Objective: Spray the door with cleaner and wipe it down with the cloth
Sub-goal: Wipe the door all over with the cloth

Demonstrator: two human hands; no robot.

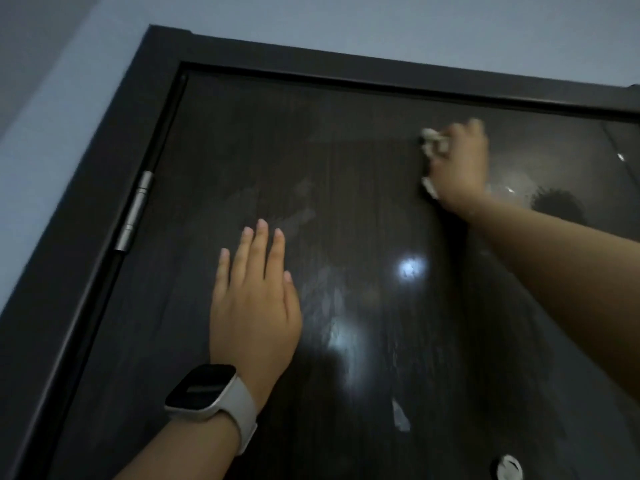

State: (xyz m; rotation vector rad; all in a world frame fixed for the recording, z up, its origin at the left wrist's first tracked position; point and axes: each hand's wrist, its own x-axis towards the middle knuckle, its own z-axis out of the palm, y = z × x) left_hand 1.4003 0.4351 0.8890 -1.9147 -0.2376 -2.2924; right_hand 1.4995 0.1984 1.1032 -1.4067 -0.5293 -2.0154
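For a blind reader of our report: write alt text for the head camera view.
A person's right hand presses a pale cloth against the upper part of a glossy dark door, while the left hand, a watch on its wrist, rests flat on the door lower down. A metal hinge sits on the dark frame at left.

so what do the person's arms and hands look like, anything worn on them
Both forearms are bare, with no sleeves in view. The left hand has a smartwatch with a dark rounded-square screen on a pale, cream-coloured band at the wrist. The right hand shows no watch or ring, though it is blurred. No gloves on either.
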